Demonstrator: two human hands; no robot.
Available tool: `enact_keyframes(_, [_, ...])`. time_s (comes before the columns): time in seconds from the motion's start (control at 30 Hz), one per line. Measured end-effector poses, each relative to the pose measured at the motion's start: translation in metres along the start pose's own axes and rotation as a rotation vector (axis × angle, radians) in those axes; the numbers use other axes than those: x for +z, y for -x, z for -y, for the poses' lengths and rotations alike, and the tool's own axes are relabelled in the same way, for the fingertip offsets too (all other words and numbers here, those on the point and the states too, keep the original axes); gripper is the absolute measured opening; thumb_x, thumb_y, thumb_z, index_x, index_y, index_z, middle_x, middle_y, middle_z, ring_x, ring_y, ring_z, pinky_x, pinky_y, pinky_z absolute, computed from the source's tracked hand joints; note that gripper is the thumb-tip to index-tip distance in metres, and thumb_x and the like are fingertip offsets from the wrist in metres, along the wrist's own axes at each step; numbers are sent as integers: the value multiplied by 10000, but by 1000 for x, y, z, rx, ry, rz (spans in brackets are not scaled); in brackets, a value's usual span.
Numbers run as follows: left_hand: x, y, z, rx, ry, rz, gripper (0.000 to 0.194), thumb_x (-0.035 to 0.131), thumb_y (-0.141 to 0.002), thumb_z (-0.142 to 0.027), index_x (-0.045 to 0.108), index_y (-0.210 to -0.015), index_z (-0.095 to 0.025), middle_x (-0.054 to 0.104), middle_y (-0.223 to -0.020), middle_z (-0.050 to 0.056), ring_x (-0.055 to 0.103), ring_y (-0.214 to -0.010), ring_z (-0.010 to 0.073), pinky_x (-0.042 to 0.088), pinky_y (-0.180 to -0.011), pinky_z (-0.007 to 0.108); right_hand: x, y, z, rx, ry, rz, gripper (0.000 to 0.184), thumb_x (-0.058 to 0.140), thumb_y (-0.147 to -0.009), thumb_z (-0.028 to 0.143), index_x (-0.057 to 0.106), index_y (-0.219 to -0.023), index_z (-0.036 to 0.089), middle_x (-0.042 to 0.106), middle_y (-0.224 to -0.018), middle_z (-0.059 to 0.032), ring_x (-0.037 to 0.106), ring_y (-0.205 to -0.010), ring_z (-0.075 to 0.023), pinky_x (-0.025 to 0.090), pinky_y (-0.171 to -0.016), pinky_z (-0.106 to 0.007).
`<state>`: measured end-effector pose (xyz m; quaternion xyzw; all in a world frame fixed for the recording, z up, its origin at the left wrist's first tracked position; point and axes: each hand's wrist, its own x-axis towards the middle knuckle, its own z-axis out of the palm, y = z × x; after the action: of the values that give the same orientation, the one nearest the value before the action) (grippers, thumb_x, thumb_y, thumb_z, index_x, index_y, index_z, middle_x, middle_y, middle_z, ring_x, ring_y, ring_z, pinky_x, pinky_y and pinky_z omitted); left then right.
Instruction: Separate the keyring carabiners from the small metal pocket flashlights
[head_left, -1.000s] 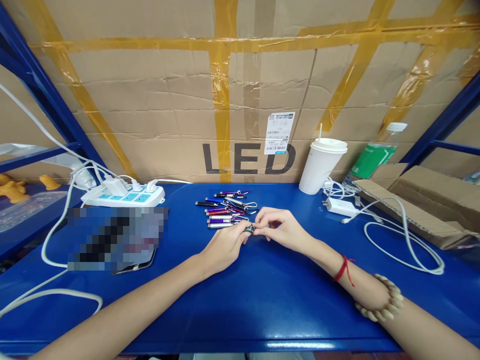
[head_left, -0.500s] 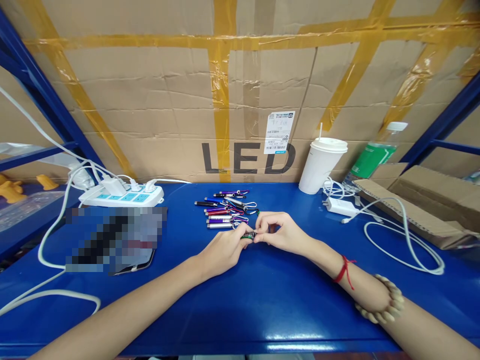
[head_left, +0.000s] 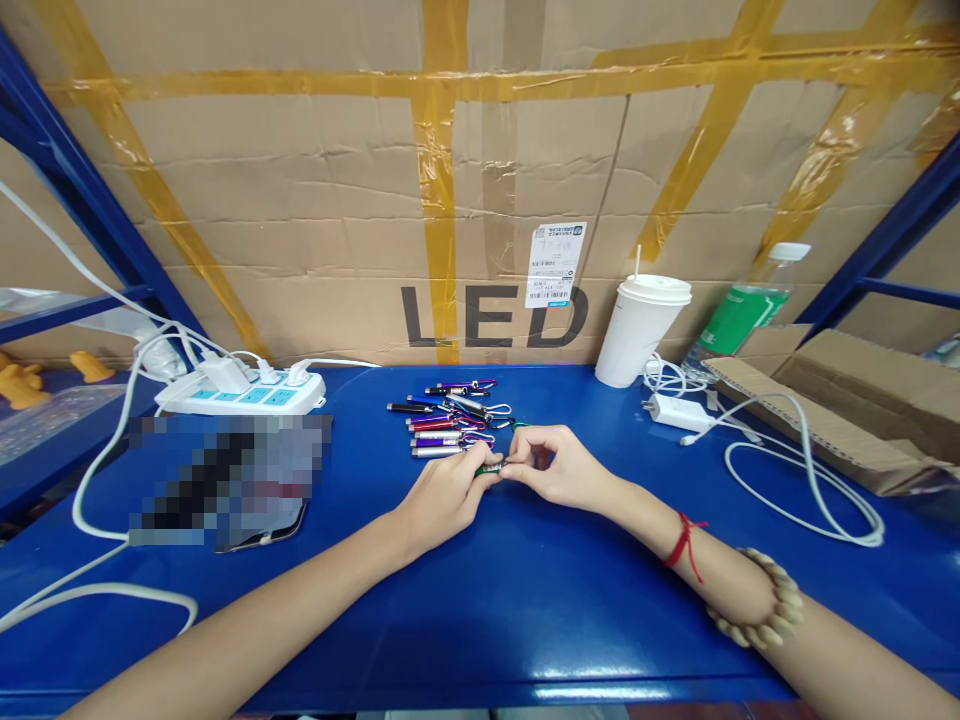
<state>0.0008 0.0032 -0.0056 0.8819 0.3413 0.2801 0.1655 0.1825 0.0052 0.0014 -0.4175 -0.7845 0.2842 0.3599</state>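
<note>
My left hand (head_left: 450,490) is closed round a small green keychain flashlight (head_left: 490,468), most of which its fingers cover. Thumb and forefinger of my right hand (head_left: 555,468) pinch at the flashlight's right end; whether they hold a separate small part there is too small to tell. Just behind the hands lie several slim keychain flashlights (head_left: 433,425) in black, blue, red, purple and silver, side by side with their carabiner clips toward the right. A bit of green clip shows by my right knuckles.
A power strip (head_left: 240,395) with plugs and white cables stands at the left, above a phone (head_left: 262,530) and a blurred-out patch. On the right are a white paper cup (head_left: 641,330), a green-labelled bottle (head_left: 750,310), a charger (head_left: 679,412) and an open cardboard box (head_left: 870,400).
Both hands stay together over the same spot. The green flashlight has turned slightly between the fingers, and my right fingertips have shifted a little at its end.
</note>
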Motion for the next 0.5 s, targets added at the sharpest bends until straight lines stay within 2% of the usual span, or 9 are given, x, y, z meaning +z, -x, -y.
enact_keyframes(0.5, [2,-1,0,38,-91,-82,71,417,-856,-212,466,-808,-196,641,-813,21,609,-716,146,447,-623,231,2,0,0,87,24,-18,353,584,-722,421,433,-529,166,510,-505,21,407,-451,-67,307,-429,-193])
